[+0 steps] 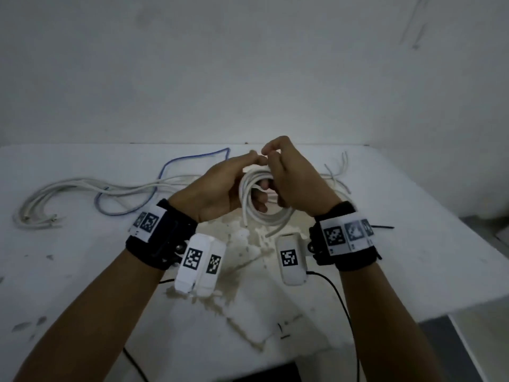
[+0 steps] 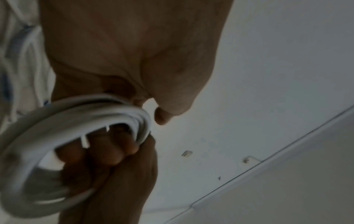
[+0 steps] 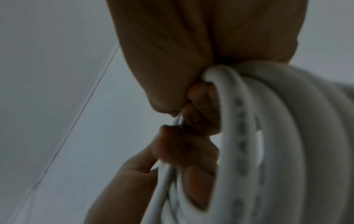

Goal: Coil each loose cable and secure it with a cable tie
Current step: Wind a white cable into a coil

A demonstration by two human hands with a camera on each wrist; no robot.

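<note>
Holding: both hands meet above the middle of the tabletop (image 1: 82, 271), with a coiled white cable (image 1: 257, 205) between them.
Left hand (image 1: 217, 188): its fingers curl through the coil and grip the loops from the left.
Right hand (image 1: 294, 183): curled on the coil's right side, with thumb and forefinger pinched together at the coil's far top, touching the left hand's fingertips.
Coil: several loops held upright, clear of the tabletop, one loose end hanging toward the near side.
Left wrist view: fingers (image 2: 107, 153) show inside the ring of loops (image 2: 63, 121), hidden from the head view.
Right wrist view: something thin and white is pinched at the coil's top; too blurred to name.
Elsewhere: loose white cables (image 1: 68, 191) and a blue cable (image 1: 170, 166) lie far left; thin grey wires (image 1: 336, 172) far right; a black cable tie (image 1: 382, 227) beside the right wrist.
</note>
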